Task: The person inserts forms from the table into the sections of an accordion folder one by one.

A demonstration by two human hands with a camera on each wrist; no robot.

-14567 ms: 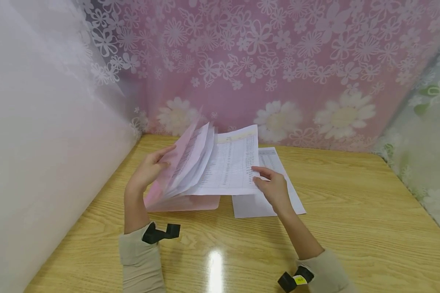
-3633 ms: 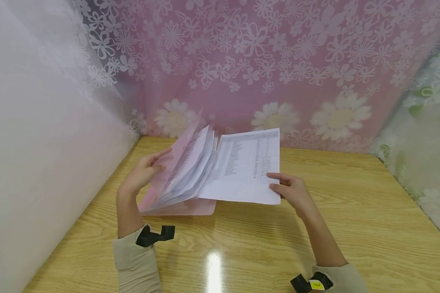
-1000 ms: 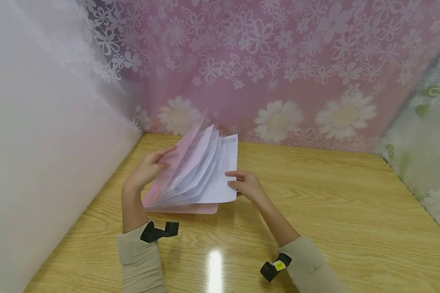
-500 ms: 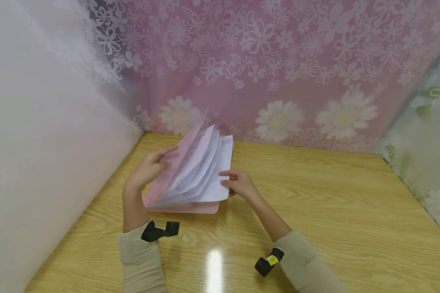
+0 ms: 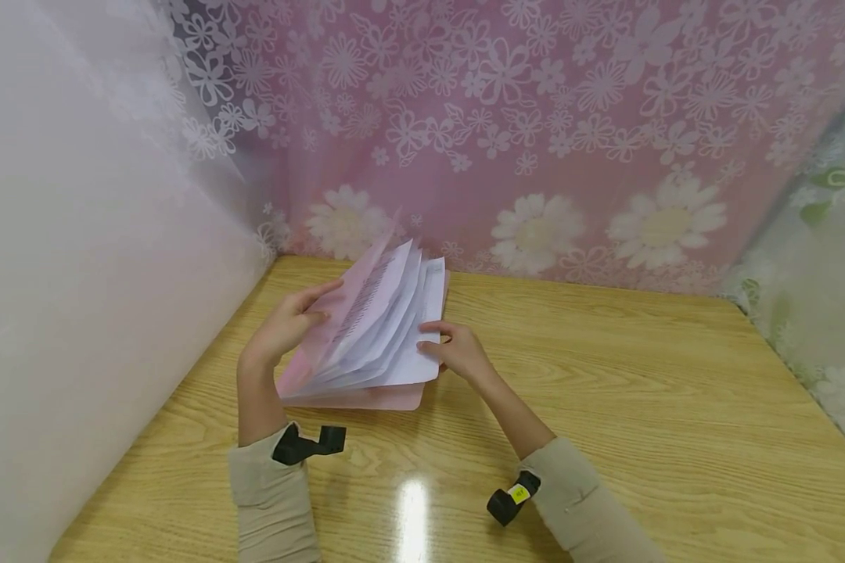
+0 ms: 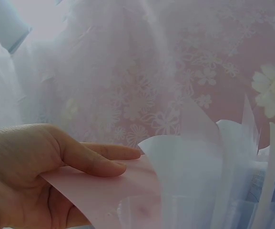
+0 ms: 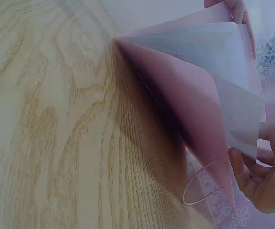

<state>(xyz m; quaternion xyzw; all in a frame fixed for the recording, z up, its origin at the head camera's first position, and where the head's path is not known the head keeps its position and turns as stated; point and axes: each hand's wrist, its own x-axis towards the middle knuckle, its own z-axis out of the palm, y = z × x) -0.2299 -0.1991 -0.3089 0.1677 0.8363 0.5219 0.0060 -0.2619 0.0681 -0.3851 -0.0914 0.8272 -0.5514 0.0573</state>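
Observation:
A pink folder [image 5: 394, 397] stands partly open on the table, its front cover tilted up and several white leaves fanned inside. My left hand [image 5: 275, 336] grips the raised cover's outer edge; in the left wrist view, its thumb [image 6: 96, 164] lies over the pink cover. My right hand [image 5: 461, 352] pinches the right edge of a white printed sheet [image 5: 411, 367], which lies mostly inside the folder, above the back cover. From the right wrist view, clear sleeves [image 7: 244, 119] show between the covers, and the right fingers are at their edge. Most of the sheet's print is hidden by the leaves.
The wooden table [image 5: 605, 391] extends to the right and front. A pink flowered curtain [image 5: 465, 195] hangs behind, a whitish sheet wall [image 5: 113, 234] at left. A thin elastic loop [image 7: 189, 191] dangles by the folder's back cover.
The printed sheet, earlier sticking far out to the right, has slid left into the folder with my right hand. Paper seen lying on the table earliest is gone from there. My left hand stays put.

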